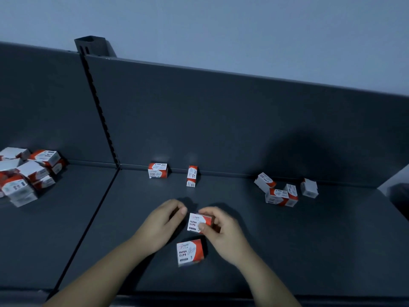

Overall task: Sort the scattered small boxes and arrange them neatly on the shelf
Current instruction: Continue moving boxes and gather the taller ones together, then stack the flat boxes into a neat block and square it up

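Paper-clip box point(196, 221) held near the shelf point(309, 244) front.
A pile point(22, 176) crowds far left; left hand point(163, 222) curls beside the box, grip unclear; right hand point(221, 233) pinches it; a cluster point(281, 193) sits well apart, right.

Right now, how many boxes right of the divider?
8 boxes: two by the back wall, four clustered right, one box in the right hand, one nearer. Others may be hidden.

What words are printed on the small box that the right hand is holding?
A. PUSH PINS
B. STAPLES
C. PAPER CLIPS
C: the box pinched by the right hand shows PAPER CLIPS on its red and white face.
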